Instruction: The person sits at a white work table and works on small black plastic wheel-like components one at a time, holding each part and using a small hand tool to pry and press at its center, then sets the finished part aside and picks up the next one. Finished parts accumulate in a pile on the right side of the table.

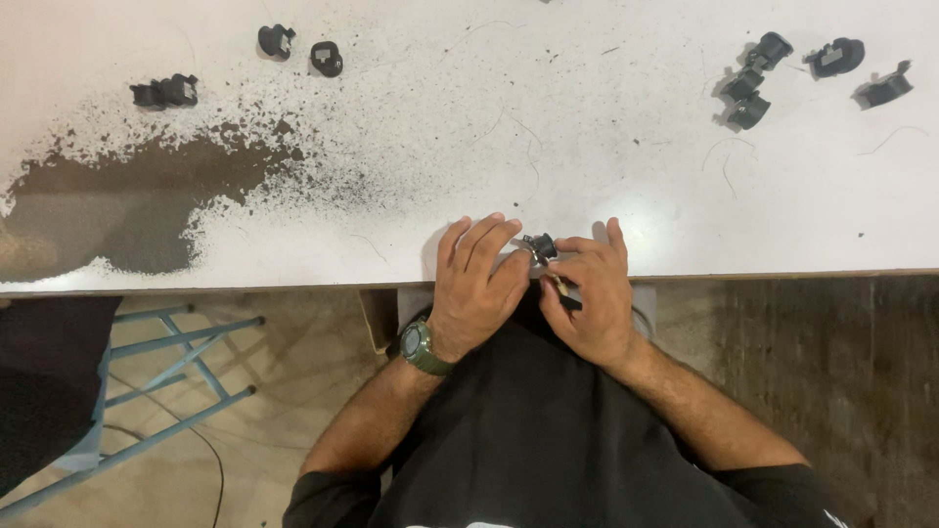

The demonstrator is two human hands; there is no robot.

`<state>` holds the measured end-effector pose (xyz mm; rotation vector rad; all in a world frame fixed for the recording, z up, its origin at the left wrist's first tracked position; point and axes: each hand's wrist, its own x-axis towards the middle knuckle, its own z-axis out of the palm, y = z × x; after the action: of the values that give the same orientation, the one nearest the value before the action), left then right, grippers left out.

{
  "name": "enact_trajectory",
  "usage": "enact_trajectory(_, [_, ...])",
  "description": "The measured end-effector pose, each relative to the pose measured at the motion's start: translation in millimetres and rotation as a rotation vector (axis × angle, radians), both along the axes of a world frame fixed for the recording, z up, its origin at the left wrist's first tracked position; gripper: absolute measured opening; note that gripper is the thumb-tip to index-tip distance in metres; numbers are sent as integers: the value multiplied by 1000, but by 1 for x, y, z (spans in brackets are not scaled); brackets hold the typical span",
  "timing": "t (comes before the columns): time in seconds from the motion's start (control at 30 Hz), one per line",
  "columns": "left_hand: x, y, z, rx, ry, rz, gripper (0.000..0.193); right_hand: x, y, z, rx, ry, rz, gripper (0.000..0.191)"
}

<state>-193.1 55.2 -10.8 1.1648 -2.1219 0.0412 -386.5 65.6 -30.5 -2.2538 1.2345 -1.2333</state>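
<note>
a white table (pixel 606 147) worn to a dark brown patch (pixel 127 210) at its left. four small black plastic parts (pixel 802 73) lie scattered at the far right, three more black plastic pieces (pixel 235 64) at the far left. a blue metal stool frame (pixel 181 367) stands on the floor below.

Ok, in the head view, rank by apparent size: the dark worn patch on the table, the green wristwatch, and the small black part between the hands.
1. Dark worn patch on the white table, by far the largest.
2. Green wristwatch on the left hand's wrist.
3. Small black plastic part, though fingers hide some of it, so its rank below the watch is unsure.
</note>
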Motion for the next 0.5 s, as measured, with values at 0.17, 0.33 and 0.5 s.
enact_trajectory(0.17, [1,0,-2,-1,73,-30,19,0,0,-1,4,0,-10,37])
enact_trajectory(0.33, [3,-1,-4,-29,55,-60,15,1,-1,-2,-5,8,0,35])
enact_trajectory(0.5, [5,-1,-3,-52,-50,-81,11,1,-2,1,34,-23,16,33])
